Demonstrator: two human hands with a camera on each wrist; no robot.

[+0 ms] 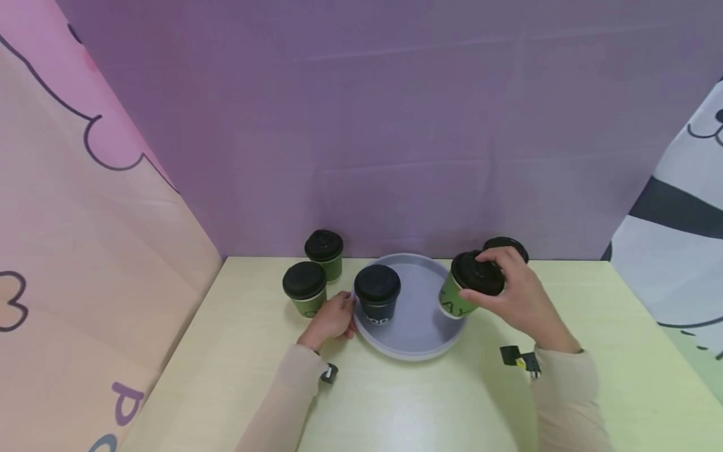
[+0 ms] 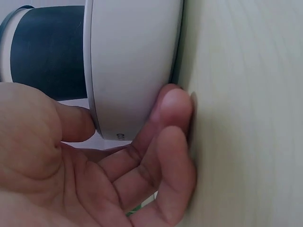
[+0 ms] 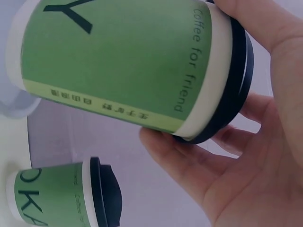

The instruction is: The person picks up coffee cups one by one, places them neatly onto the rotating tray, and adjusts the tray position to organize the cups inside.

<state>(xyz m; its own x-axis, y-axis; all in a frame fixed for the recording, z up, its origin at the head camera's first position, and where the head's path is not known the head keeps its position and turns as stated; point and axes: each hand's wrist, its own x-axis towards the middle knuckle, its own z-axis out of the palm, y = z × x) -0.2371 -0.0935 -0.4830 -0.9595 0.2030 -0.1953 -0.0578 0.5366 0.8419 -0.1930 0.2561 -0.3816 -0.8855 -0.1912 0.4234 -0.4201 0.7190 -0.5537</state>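
Note:
My right hand [image 1: 522, 304] grips a green paper coffee cup [image 1: 455, 297] by its black lid, fingers and thumb around it. The cup is tilted, held over the right side of a round grey tray [image 1: 420, 307]. In the right wrist view the cup's green sleeve [image 3: 118, 61] bears printed letters. At the tray's left rim, my left hand [image 1: 333, 319] holds the edge, its thumb at the top rim and curled fingers low against the side wall [image 2: 132, 61]. On the tray's left part stands a dark coffee cup [image 1: 377, 292] with a black lid.
Two green lidded cups, one nearer [image 1: 305, 289] and one farther [image 1: 324, 251], stand left of the tray. Another black-lidded cup [image 1: 511, 246] is partly hidden behind my right hand. A purple backdrop [image 1: 361, 138] rises at the table's [image 1: 395, 402] back edge.

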